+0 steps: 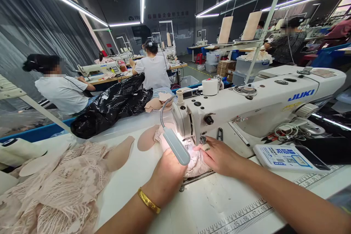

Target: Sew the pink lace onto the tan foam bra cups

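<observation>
A pale pink lace piece [197, 167] lies under the needle area of a white sewing machine [263, 98], lit by a grey gooseneck lamp [177, 146]. My left hand [168, 173], with a gold bangle at its wrist, is closed on the left side of the lace. The lamp head covers part of its fingers. On the other side, my right hand [221, 156] pinches the lace close to the presser foot, which is partly hidden. A beige moulded cup [148, 138] lies on the table just left of the machine head.
Lace pieces [65, 182] are heaped at left, near thread cones [20, 151]. Behind lies a black plastic bag [109, 104]. A phone [311, 157] on a white box, scissors [270, 138] and a marker pen [239, 133] are at right. Several people sit at other machines.
</observation>
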The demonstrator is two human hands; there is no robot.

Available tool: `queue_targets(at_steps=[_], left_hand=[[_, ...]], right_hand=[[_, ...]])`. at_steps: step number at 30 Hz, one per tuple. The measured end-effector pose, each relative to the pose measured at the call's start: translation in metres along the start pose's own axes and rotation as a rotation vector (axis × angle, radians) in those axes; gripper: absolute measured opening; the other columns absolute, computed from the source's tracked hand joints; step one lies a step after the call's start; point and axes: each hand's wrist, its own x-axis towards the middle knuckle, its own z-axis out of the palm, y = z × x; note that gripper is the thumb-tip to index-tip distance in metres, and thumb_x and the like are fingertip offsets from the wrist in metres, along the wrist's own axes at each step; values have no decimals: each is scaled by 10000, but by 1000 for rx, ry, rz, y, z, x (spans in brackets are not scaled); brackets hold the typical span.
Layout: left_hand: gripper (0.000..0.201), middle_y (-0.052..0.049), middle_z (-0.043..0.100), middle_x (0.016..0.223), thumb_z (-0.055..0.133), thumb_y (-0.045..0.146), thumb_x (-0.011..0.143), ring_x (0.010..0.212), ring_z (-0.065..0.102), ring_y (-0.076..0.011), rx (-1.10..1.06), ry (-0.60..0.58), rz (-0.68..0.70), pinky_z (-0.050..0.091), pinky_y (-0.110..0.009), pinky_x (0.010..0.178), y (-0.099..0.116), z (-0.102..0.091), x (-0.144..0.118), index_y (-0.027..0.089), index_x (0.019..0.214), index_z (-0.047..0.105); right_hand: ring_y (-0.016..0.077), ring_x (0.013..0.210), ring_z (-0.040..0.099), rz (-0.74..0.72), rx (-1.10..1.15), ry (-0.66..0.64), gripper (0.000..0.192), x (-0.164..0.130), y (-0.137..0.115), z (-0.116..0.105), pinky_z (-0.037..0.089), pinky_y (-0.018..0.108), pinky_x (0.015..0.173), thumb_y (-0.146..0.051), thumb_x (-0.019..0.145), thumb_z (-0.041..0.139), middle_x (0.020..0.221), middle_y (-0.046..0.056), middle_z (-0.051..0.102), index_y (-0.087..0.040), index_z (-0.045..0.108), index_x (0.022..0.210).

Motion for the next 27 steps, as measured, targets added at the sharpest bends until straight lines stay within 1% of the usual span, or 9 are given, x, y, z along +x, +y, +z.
queue_targets(at_steps=[3,6,9,11,14,16,18,22,27], left_hand=[[320,-72,690,1071,549,31,727,1011,605,-282,-9,31,-52,491,-468,886,2,-13,-6,233,964,621],[329,-61,697,1076,604,94,731,1013,604,-302,-8,2,-112,472,-503,913,4,-21,-6,244,1018,664],[356,-53,694,1154,592,110,792,1058,613,-276,-153,-14,-101,498,-438,915,8,-24,-2,256,1112,650],[342,-37,679,1200,587,111,813,1103,601,-249,-278,-33,-82,498,-390,945,11,-27,-2,263,1117,629],[356,-14,666,1133,611,102,746,1066,589,-234,-358,-164,-90,488,-357,932,11,-34,-7,270,1060,608],[373,-14,649,1064,591,93,700,995,579,-235,-292,-258,-108,470,-373,895,12,-39,-11,268,1029,595],[346,-29,628,1013,569,101,678,934,558,-250,-144,-299,-137,437,-409,859,12,-41,-12,256,987,585],[197,-48,606,915,566,120,675,824,520,-247,27,-297,-149,382,-397,770,16,-38,-9,220,841,530],[255,-50,672,1013,541,80,775,955,572,-276,-56,-190,-59,364,-478,910,11,-29,-8,231,975,590]], right_hand=[[257,912,612,-72,-20,40,281,-4,-3,-3,513,384,829,-50,874,490,986,107,671,-180,653,1062],[269,966,611,-221,-9,130,353,-8,-17,-6,498,408,880,-67,894,502,1072,118,696,-198,601,1206],[270,1110,595,-400,74,139,381,-7,-34,-8,465,418,961,-223,981,567,1267,116,665,-229,489,1354],[256,1133,588,-448,82,113,442,-6,-40,-6,455,396,945,-328,1001,612,1289,104,654,-243,446,1402],[217,988,605,-377,-23,89,369,-3,-35,1,425,382,911,-153,996,541,1142,61,691,-258,514,1349],[200,875,584,-299,-108,36,418,-2,-26,5,402,395,934,22,893,461,991,27,693,-248,615,1172],[200,822,551,-237,-165,-24,401,-1,-17,7,398,391,938,80,800,445,906,25,681,-223,643,972],[238,851,517,-134,-207,-21,258,-1,-7,7,422,365,865,36,790,512,906,72,692,-203,608,808],[248,889,535,-190,-170,39,291,-4,-11,3,404,372,874,-2,857,498,907,66,704,-219,673,941]])
